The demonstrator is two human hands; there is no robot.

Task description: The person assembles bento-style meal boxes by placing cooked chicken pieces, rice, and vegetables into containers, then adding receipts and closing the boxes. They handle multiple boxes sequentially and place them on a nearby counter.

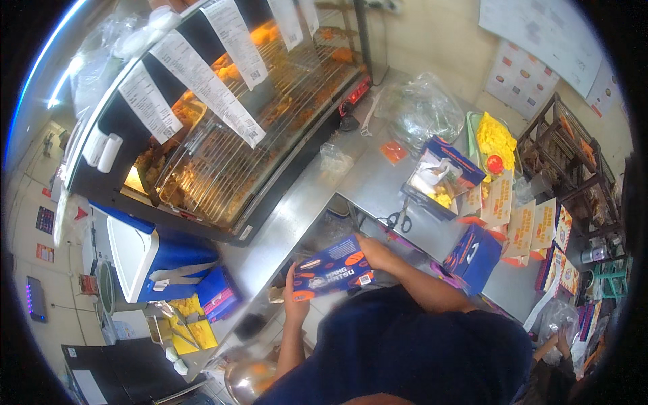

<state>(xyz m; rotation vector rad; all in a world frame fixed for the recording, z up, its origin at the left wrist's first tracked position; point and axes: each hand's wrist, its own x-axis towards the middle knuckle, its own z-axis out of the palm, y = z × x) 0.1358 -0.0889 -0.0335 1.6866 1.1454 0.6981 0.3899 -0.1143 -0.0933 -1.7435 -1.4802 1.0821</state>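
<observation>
The left hand and right hand grip opposite short ends of a blue carton, off the steel counter's inner corner; probably light and stiff but crushable, contents unseen, it suits gentle pressure at those ends

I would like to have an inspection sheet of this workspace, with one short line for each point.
Surface: metal counter, partly covered.
Job's things: blue printed box, held between left hand and right hand.
Clutter: scissors, open blue box and clear plastic bag on the counter.
Hands: bare, gripping opposite ends.
Cables: pale cord-like strip beside the food warmer; kind unclear.
Surroundings: paper slips on the warmer's front; another person's hand, lower right.
</observation>
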